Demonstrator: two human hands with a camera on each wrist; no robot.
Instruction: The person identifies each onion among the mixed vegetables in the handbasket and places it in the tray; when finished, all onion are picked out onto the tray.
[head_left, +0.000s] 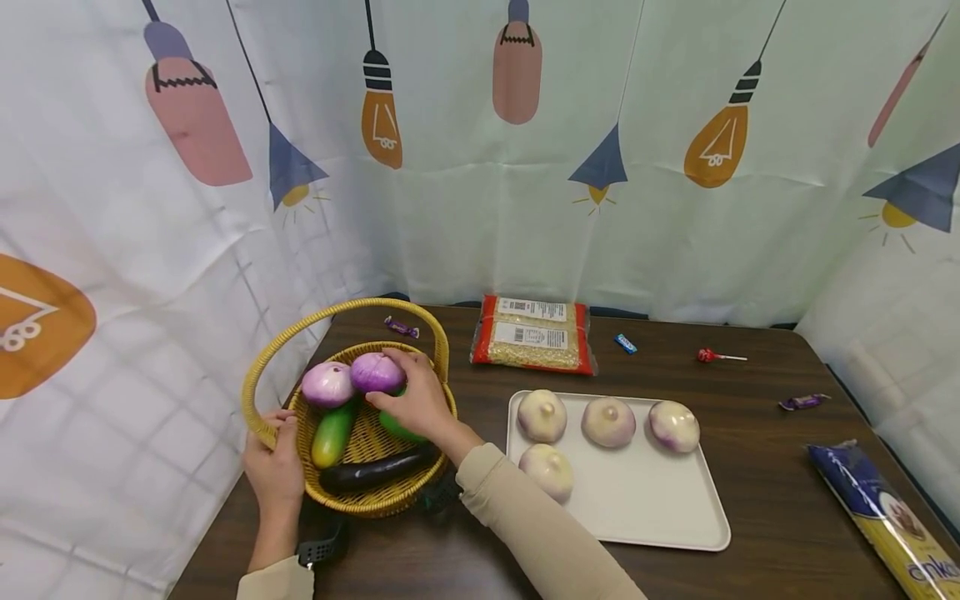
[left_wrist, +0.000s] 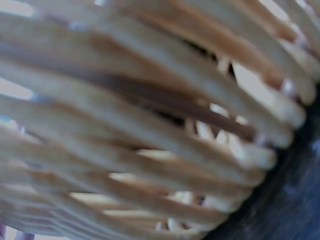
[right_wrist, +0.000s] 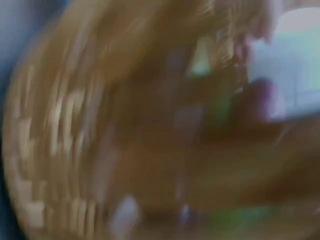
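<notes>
A yellow woven basket (head_left: 341, 498) with a tall handle stands at the left of the table. My left hand (head_left: 273, 462) grips it where the handle meets the left rim; in the left wrist view the blurred basket weave (left_wrist: 125, 115) fills the picture. Inside the basket, my right hand (head_left: 416, 400) has its fingers and thumb about a purple onion (head_left: 377, 372). Beside that lies a paler purple onion (head_left: 327, 384). A green-yellow cucumber (head_left: 334, 435), an eggplant (head_left: 378, 469) and a green vegetable (head_left: 401, 427), partly hidden under the right hand, also lie inside. The right wrist view is heavily blurred.
Right of the basket, a white tray (head_left: 652, 512) carries several white-purple onions (head_left: 608, 422). Behind stands a red-edged bag of grain (head_left: 532, 335). Small candies (head_left: 626, 343), a red lollipop (head_left: 707, 355) and a blue-yellow packet (head_left: 888, 521) lie around. Patterned curtains enclose the table.
</notes>
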